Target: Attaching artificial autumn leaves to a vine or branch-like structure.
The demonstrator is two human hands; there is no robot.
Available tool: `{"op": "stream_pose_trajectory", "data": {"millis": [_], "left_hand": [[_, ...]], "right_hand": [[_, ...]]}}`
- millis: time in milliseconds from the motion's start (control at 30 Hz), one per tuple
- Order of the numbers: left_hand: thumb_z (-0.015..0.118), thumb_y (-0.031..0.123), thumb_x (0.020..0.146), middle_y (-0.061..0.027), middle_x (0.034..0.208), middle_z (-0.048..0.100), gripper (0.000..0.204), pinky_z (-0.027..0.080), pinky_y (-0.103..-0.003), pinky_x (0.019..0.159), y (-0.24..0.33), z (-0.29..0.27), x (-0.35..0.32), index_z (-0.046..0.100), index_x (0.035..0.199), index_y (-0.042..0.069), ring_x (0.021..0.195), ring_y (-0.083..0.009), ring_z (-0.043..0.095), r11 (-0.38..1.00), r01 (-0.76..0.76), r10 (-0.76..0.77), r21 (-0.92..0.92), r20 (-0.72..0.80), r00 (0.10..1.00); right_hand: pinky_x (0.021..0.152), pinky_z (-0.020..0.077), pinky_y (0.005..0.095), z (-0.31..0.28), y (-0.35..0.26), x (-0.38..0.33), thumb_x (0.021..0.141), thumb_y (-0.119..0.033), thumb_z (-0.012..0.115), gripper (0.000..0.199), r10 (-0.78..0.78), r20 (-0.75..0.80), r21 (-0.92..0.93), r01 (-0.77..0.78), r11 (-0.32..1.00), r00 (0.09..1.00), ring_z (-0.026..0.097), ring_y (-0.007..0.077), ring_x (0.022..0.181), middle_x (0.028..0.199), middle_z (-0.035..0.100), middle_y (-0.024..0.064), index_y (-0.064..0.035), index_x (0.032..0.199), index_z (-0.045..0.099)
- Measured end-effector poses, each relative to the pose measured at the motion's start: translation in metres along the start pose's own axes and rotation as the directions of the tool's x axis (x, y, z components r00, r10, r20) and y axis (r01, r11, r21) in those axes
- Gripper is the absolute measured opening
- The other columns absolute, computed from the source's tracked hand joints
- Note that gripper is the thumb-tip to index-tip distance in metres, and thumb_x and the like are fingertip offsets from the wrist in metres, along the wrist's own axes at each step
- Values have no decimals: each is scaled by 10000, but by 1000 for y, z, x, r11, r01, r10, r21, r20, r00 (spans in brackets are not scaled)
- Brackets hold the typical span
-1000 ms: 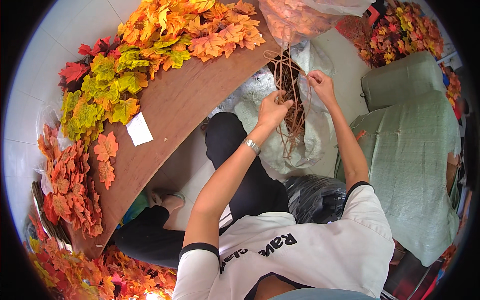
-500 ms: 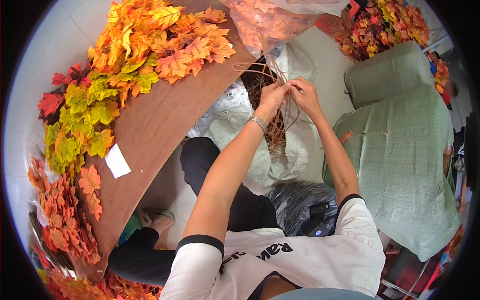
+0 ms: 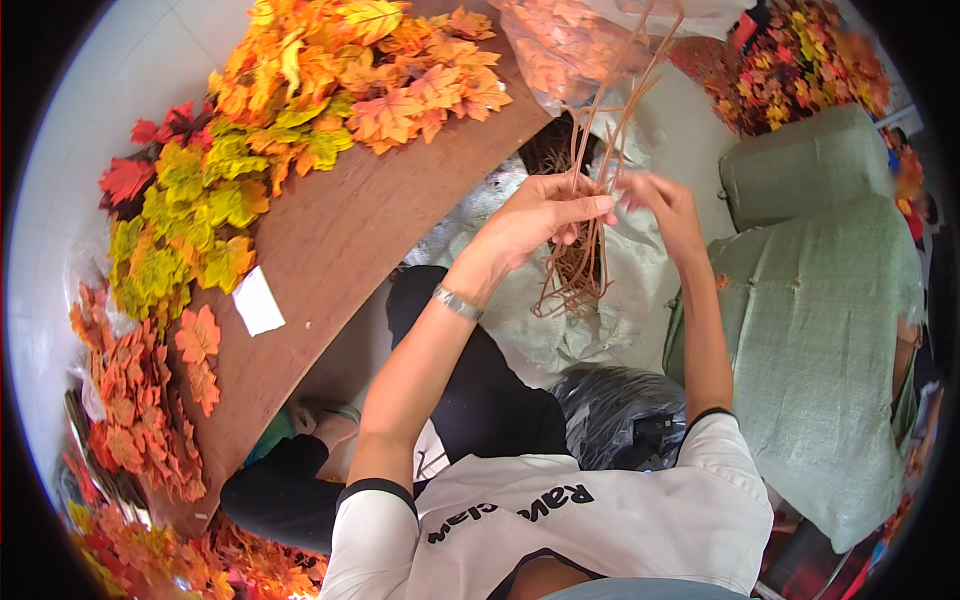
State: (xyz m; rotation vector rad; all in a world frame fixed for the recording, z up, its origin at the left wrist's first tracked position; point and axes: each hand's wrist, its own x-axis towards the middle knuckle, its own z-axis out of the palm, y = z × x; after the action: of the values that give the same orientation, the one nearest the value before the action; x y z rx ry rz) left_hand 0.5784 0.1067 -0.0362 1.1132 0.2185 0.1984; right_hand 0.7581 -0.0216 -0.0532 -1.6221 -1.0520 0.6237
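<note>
A loose bundle of thin brown stems (image 3: 622,118), some bent or looped at the lower end, is gripped in my left hand (image 3: 540,218), with the thumb laid across them. My right hand (image 3: 662,205) is beside the bundle on its right. Its fingers are smeared by motion, so I cannot see whether they pinch a stem. Beneath both hands lies a white woven sack (image 3: 545,335), its mouth open, with more brown stems (image 3: 548,150) inside.
On the left, a curved brown table (image 3: 330,240) carries piles of orange leaves (image 3: 395,105), yellow-green leaves (image 3: 185,225) and a white paper (image 3: 258,302). Large green woven bales (image 3: 810,340) stand at right. A clear bag (image 3: 560,50) of leaves is at the far side; black plastic (image 3: 610,405) lies near my body.
My left hand has lifted the stems up and nearer to me, and they now stand higher. My right hand has drawn apart from the left, toward the right.
</note>
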Motion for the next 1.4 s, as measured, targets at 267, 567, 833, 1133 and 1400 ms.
{"op": "stream_pose_trajectory", "data": {"millis": [267,567,833,1133,1400], "left_hand": [[633,246,808,-78,957,594,395,368,-162,461,63,11,-117,511,1096,5,563,-50,498,980,-169,186,108,-180,966],[618,147,821,-81,872,564,236,511,-228,519,80,-9,-271,481,951,6,650,-161,628,983,-70,147,172,-490,859],[605,142,829,-123,1025,554,259,508,-254,596,72,-2,-389,450,1000,25,746,-179,624,972,-122,203,200,-457,866],[580,264,835,-155,1077,597,303,405,-372,896,33,-3,-438,643,961,-4,1074,-271,513,630,218,165,746,-403,900],[618,208,767,-278,918,602,373,441,-465,814,11,21,-428,594,1004,-79,896,-396,583,844,-536,512,-31,-256,820]], "right_hand": [[620,488,280,86,-93,-59,773,7,595,87,-206,266,515,42,856,942,588,181,713,835,590,104,51,846,582],[501,481,258,155,-137,-76,759,0,600,214,-374,507,699,-116,706,777,588,183,581,966,561,197,53,965,573],[353,427,257,232,-159,-106,838,-113,559,209,-500,751,654,-587,477,431,536,177,414,656,570,132,66,947,551],[321,349,213,262,-175,-133,864,-103,513,180,-324,869,490,-562,666,373,473,134,363,551,550,120,60,903,580],[320,304,171,265,-171,-130,912,-131,428,213,-253,893,451,-752,481,373,392,78,329,593,561,105,37,964,547]]}}
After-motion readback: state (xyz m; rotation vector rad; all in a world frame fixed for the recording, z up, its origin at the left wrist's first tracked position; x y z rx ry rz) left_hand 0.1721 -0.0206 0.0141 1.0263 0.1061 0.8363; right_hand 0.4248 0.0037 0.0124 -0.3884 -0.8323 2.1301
